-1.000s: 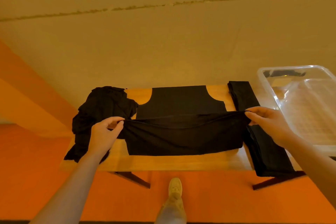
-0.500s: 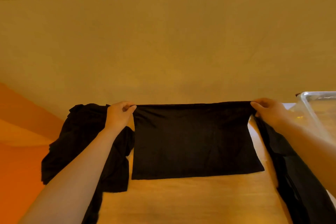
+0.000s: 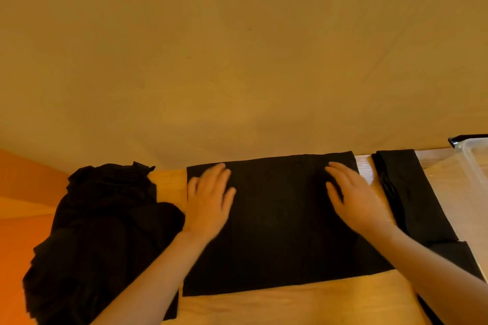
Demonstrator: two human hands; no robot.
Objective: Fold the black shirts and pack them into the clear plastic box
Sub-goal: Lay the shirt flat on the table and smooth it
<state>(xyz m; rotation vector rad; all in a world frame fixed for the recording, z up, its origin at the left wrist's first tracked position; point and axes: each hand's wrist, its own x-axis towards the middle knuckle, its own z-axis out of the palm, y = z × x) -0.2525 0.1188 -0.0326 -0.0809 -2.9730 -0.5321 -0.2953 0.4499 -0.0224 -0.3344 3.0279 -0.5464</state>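
A black shirt [image 3: 280, 224], folded into a flat matte rectangle, lies at the centre of the wooden table [image 3: 290, 303]. The left hand [image 3: 208, 200] and right hand [image 3: 356, 198] rest flat on it at 10 and 2 o'clock, fingers straight, grasping nothing. A rumpled black heap [image 3: 100, 232] sits at 9 o'clock; a narrow folded strip [image 3: 412, 192] and the clear plastic box's rim [image 3: 472, 163] lie at 3 o'clock.

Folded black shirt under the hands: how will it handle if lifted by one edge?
The folded black shirt is probably floppy: it lies flat and thin on the wooden table. Lifted by one edge, the layers would likely sag and unfold. Likely light; both open hands, left hand and right hand, flatten it.
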